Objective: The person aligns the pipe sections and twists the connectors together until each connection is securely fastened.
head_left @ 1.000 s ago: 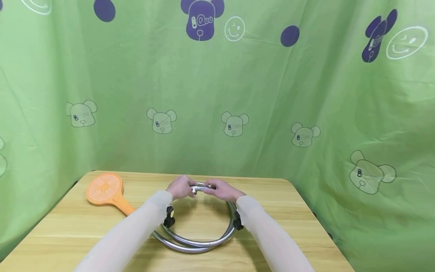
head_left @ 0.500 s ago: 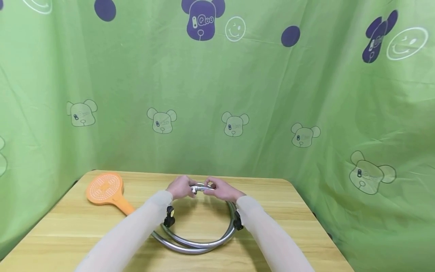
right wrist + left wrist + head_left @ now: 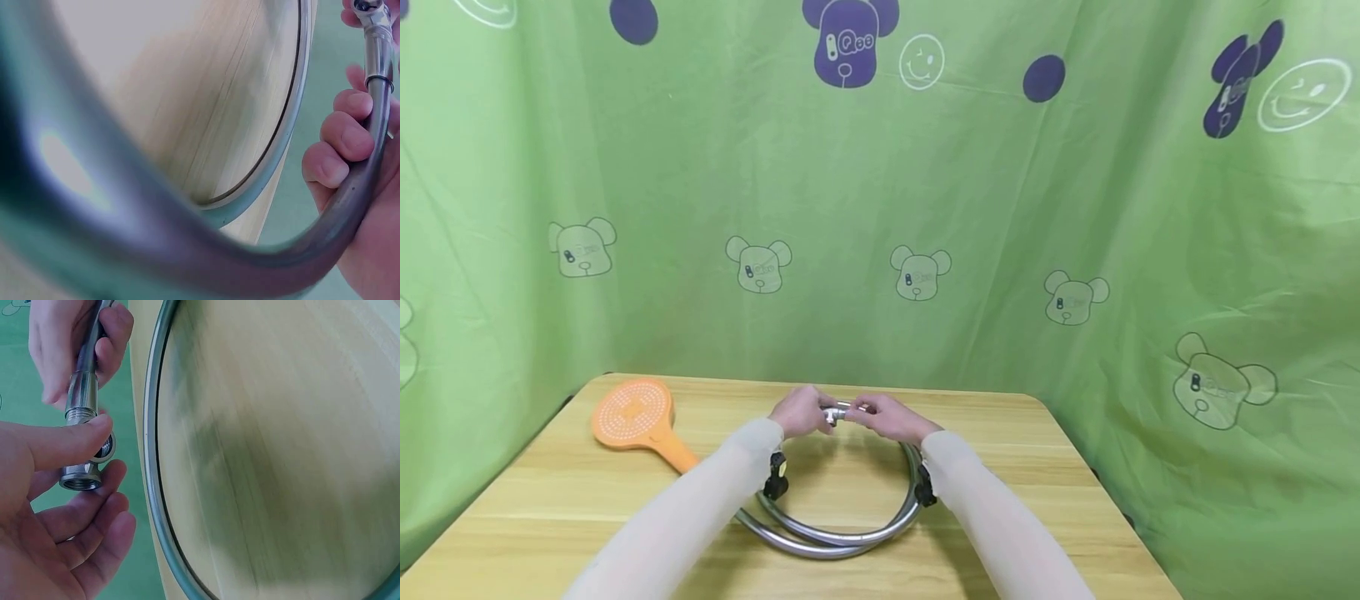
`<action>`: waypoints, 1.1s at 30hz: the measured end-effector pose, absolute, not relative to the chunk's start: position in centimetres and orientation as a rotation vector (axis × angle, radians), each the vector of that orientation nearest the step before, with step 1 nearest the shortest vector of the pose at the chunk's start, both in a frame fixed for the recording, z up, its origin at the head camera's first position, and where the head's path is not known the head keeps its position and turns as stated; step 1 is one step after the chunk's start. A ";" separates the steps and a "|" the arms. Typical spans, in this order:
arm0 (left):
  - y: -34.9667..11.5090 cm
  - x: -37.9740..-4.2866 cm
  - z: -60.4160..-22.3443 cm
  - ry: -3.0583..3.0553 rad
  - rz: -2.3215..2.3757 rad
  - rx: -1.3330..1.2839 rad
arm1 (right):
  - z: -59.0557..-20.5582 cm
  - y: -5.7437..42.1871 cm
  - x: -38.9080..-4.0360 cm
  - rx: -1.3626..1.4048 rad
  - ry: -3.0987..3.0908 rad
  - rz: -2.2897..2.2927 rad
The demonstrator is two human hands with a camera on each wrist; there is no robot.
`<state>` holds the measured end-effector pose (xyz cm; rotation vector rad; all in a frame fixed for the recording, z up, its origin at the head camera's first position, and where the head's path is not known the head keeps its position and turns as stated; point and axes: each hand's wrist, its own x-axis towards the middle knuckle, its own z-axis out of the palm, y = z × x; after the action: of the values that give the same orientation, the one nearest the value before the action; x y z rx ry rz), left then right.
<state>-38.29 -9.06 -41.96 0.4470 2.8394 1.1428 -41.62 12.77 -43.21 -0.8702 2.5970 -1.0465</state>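
Near the table's far edge, my left hand [image 3: 801,411] pinches a small chrome tee fitting [image 3: 81,478] between thumb and fingers. Its bottom opening and a round side port show in the left wrist view. Above it, the chrome end nut [image 3: 82,392] of a grey metal shower hose [image 3: 842,542] meets the fitting, with a few threads exposed between them. My right hand [image 3: 887,417] grips the hose just behind that nut, fingers curled round it in the right wrist view. The rest of the hose lies looped on the table below both hands.
An orange shower head [image 3: 632,414] lies face up at the left, its handle running toward my left forearm, which hides the handle's end. The wooden table [image 3: 1022,483] ends close beyond my hands. A green patterned curtain [image 3: 842,192] hangs behind and at both sides.
My right fingers shift on the hose end: the raised, bent index finger of half a second ago now lies lower and further forward. The left hand and the fitting stay nearly in place.
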 end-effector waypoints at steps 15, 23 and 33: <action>-8.9 -38.2 -41.3 2.849 1.147 0.454 | -42.5 13.0 -41.9 -0.840 2.588 -0.975; -9.3 -38.2 -41.1 2.854 1.148 0.421 | -42.5 12.5 -41.9 -0.898 2.612 -1.053; -8.8 -38.2 -41.8 2.850 1.148 0.399 | -42.8 13.0 -41.4 -0.841 2.582 -1.054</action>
<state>-38.24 -8.80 -41.76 0.3987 2.8499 1.1476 -41.43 13.02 -42.79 -0.8405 2.5815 -1.0543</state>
